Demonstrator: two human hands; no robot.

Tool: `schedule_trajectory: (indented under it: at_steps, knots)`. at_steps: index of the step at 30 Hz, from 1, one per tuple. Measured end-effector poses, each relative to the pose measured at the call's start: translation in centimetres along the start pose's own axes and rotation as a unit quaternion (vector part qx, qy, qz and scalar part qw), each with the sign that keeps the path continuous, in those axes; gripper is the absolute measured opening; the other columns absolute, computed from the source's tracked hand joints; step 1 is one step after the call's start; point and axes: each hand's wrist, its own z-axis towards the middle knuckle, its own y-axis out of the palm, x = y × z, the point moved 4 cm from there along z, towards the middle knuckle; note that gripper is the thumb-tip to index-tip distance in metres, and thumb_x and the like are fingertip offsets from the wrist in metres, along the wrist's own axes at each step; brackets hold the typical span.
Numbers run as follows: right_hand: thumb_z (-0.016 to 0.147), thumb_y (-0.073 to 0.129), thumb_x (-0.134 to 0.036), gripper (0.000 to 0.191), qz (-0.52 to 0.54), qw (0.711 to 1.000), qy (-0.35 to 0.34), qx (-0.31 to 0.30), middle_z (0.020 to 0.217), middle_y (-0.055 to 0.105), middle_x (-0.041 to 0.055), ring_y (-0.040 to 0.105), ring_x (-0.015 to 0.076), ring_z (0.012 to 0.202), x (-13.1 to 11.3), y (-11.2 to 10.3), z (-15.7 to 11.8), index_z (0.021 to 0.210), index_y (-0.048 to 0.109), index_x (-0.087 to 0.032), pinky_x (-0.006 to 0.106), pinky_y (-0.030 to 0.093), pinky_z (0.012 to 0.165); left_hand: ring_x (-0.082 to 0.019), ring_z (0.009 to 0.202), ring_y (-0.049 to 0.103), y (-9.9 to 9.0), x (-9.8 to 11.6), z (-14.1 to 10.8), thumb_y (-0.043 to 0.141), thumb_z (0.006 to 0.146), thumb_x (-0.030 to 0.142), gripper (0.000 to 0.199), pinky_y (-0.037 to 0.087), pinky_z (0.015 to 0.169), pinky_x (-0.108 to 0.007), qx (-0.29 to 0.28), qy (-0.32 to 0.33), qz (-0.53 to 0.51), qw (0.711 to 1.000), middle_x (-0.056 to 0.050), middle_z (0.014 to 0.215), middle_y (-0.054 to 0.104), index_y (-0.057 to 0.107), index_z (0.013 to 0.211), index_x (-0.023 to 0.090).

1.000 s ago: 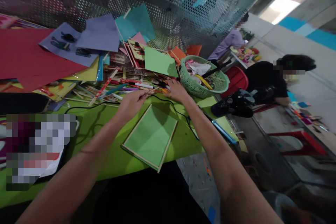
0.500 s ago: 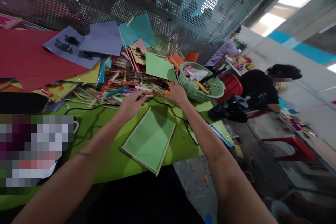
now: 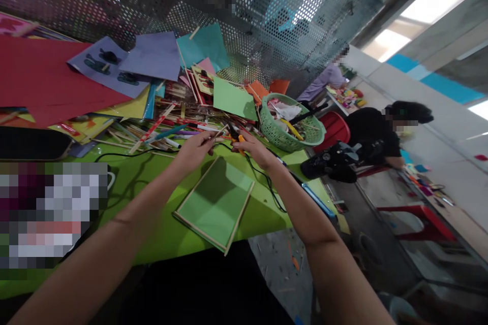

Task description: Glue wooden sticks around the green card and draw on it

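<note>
My left hand is closed in a pinch around a thin wooden stick, whose tip points up and right. My right hand is wrapped round the orange handles of a pair of pliers; their dark jaws face the stick. Below both hands lies a green paper card with thin wooden sticks along several of its edges. A heap of sticks and pens spreads just behind my left hand. A loose light-green sheet rests on that heap.
A green basket of odds and ends stands right of my hands. A black cable crosses the green tabletop. Coloured papers pile up along the perforated metal screen. Another person sits at the right.
My right hand has lifted the pliers out of the heap and turned them toward the stick. My left hand keeps its pinch on the stick and has barely moved.
</note>
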Motion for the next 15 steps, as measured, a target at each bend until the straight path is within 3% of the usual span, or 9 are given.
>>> schedule_trajectory:
  at_steps: [7, 15]
  knots:
    - [0.075, 0.067, -0.035, 0.046, 0.011, 1.0, 0.013, 0.007, 0.094, 0.06, 0.0023, 0.06, 0.0176, 0.082, 0.31, -0.2, 0.06, 0.118, 0.064, -0.019, 0.032, 0.048, 0.078, -0.017, 0.066, 0.057, -0.13, 0.01, 0.0, 0.051, 0.09, 0.041, 0.033, 0.043, 0.067, -0.028, -0.004, -0.005, 0.006, 1.0, -0.002, 0.072, 0.063, 0.072, 0.099, 0.017]
    - [0.076, 0.07, -0.036, 0.053, -0.002, 1.0, 0.015, 0.011, 0.1, 0.065, 0.0031, 0.061, 0.0194, 0.087, 0.41, -0.19, 0.35, 0.127, 0.065, -0.021, 0.034, 0.052, 0.082, -0.018, 0.066, 0.058, -0.32, -0.14, -0.11, 0.051, 0.09, 0.042, 0.037, 0.043, 0.068, -0.028, -0.003, -0.009, 0.019, 1.0, -0.001, 0.072, 0.064, 0.072, 0.107, 0.018]
